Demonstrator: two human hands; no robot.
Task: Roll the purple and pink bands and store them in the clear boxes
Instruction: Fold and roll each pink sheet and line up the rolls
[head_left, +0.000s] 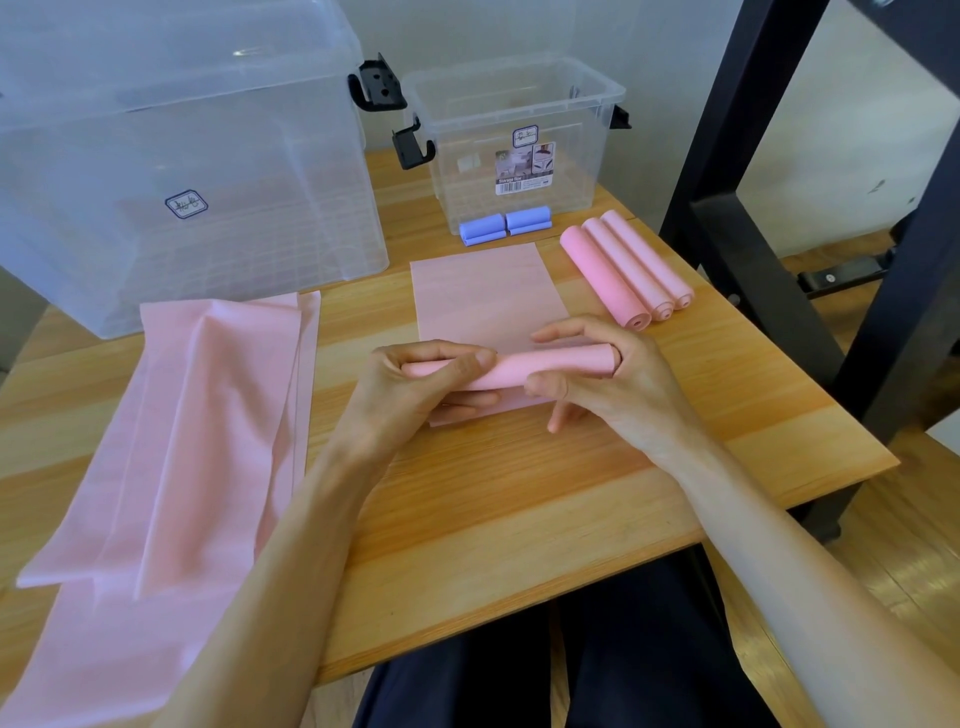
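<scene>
A pink band (483, 291) lies flat on the wooden table, its near end wound into a roll (550, 366). My left hand (415, 389) grips the roll's left end and my right hand (613, 379) holds its right end, fingers curled over it. Three finished pink rolls (623, 270) lie side by side to the right. Two purple rolls (504, 223) sit in front of the small clear box (519, 109). A large clear box (156, 156) stands at the back left. Unrolled pink bands (208, 415) are piled at the left.
Both boxes are open-topped with black latches. A black metal frame (779, 182) rises at the table's right edge. The table's front edge (519, 613) runs just above my lap.
</scene>
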